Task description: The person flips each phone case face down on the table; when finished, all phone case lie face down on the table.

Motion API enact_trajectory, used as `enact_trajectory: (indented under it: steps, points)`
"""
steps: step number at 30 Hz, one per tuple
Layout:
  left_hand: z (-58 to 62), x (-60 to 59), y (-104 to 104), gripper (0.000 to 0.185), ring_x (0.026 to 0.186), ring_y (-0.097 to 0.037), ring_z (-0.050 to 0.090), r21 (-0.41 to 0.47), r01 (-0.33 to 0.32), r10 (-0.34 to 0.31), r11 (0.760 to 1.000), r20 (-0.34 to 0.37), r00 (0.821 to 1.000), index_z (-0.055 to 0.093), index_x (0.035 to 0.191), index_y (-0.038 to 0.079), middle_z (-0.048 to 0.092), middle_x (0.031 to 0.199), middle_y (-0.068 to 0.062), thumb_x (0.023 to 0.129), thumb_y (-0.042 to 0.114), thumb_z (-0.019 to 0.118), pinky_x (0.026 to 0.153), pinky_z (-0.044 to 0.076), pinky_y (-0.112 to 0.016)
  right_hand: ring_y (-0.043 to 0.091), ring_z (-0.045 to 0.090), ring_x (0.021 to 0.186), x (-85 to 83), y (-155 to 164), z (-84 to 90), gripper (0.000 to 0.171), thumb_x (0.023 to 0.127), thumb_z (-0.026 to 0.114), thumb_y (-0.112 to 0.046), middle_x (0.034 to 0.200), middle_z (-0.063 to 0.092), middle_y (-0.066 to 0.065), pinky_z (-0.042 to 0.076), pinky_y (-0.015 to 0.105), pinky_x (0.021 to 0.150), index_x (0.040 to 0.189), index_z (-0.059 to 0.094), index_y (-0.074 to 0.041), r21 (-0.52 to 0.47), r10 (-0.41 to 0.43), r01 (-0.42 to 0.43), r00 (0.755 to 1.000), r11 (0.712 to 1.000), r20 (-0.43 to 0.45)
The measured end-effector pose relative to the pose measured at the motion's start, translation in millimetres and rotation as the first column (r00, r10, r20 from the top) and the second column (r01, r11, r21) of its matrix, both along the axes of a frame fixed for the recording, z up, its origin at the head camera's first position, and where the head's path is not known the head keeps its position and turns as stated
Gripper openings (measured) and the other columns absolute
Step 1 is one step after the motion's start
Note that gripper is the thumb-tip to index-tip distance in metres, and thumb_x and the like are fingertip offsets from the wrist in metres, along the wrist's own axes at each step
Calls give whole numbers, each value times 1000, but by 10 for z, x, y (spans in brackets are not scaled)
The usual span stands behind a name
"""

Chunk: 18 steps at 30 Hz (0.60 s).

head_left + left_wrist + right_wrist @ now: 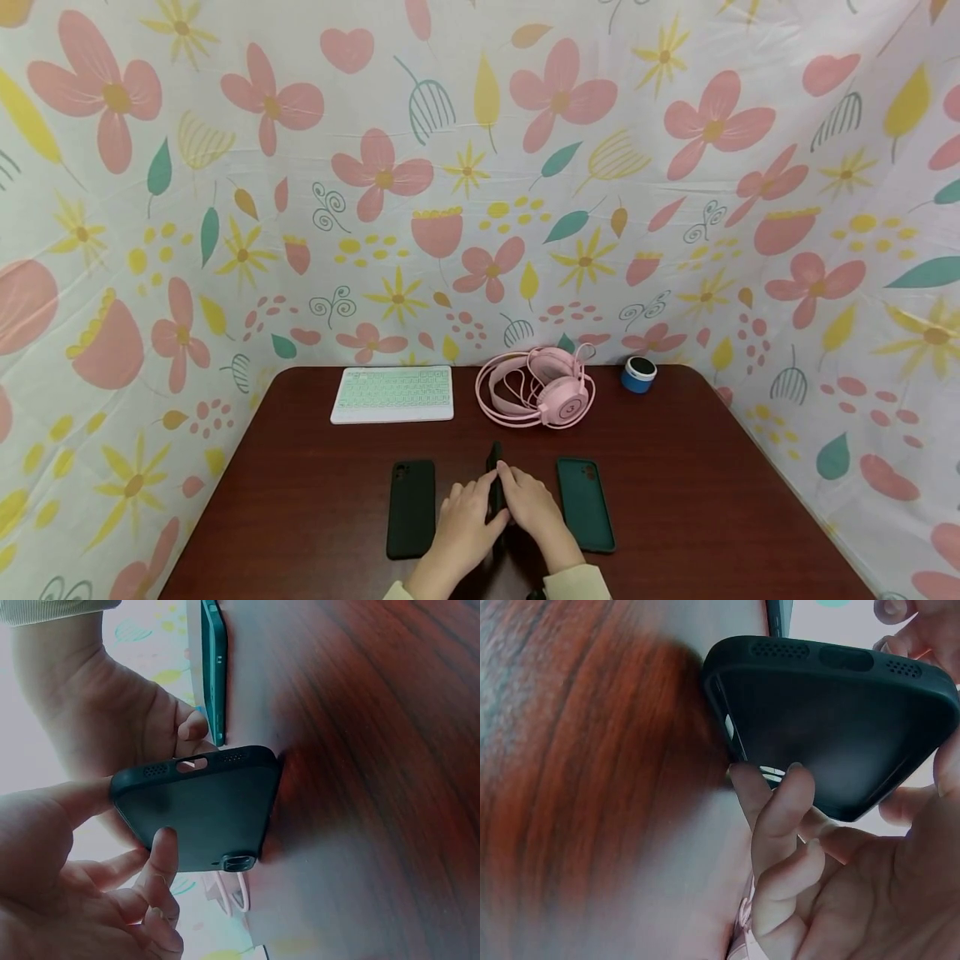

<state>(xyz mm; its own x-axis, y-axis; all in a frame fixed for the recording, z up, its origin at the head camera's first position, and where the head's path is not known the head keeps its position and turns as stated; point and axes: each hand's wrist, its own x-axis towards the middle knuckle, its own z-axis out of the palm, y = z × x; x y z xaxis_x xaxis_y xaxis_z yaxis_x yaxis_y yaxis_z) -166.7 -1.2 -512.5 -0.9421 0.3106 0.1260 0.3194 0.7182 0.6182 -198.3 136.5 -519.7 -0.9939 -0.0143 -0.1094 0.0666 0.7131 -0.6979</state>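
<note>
Between both hands a black phone case [495, 457] stands on its long edge on the table. The left wrist view shows the back of this case [210, 814], with its camera cutout low down. In the right wrist view its hollow inside [825, 735] faces me. My left hand [463, 525] grips the case along the upper edge, from the left. From the right, my right hand [531, 507] holds it too, its fingers near the inside. Another black phone case [411, 510] lies back up to the left. A teal phone case [586, 505] lies on the right.
On the dark wood table [697, 500], a white keyboard with green keys [393, 395] lies at the back left. Pink headphones [558, 400] sit at the back middle, and a small blue cylinder [638, 376] stands right of them. Flowered cloth [450, 208] hangs behind.
</note>
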Motion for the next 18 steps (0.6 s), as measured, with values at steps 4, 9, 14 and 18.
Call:
enact_trajectory:
  steps: [4, 9, 14, 18]
  points:
    - [-7, -11, -10, 58, 74, -13, 37, 15, 4, -4, 1000, 6, 1000, 52, 138, 10, 47, 74, 7, 89, 34, 69, 64, 31, -34, 43, 56, 109, 2, 5, 5, 63, 103, 30, -49, 120, 61, 22, 42, 58, 86, 126, 60, 1, -1, 5, -5, 1000, 1000, 1]
    - [-21, -21, -40, 58, 74, -13, 39, 21, 3, -4, 1000, 23, 1000, 52, 138, 10, 48, 74, 8, 90, 38, 68, 66, 33, -36, 42, 56, 109, 10, 5, -16, 73, 100, 26, -58, 120, 61, 21, 43, 57, 86, 127, 60, 1, -1, 7, -7, 1000, 1000, -6]
    - [-31, -25, -71, 58, 75, -13, 39, 26, -1, 0, 1000, 38, 999, 52, 138, 10, 47, 73, 11, 91, 40, 66, 68, 34, -38, 43, 53, 114, 25, -5, -40, 75, 100, 25, -58, 124, 59, 22, 40, 59, 90, 130, 57, 2, 2, -5, 6, 1000, 1000, -18]
    - [-26, -25, -108, 58, 74, -12, 39, 38, -4, 3, 999, 42, 999, 52, 138, 10, 46, 73, 12, 91, 43, 64, 68, 35, -38, 43, 54, 114, 26, -7, -44, 65, 103, 31, -50, 125, 58, 22, 40, 59, 90, 131, 57, 3, -3, -23, 23, 998, 1000, -52]
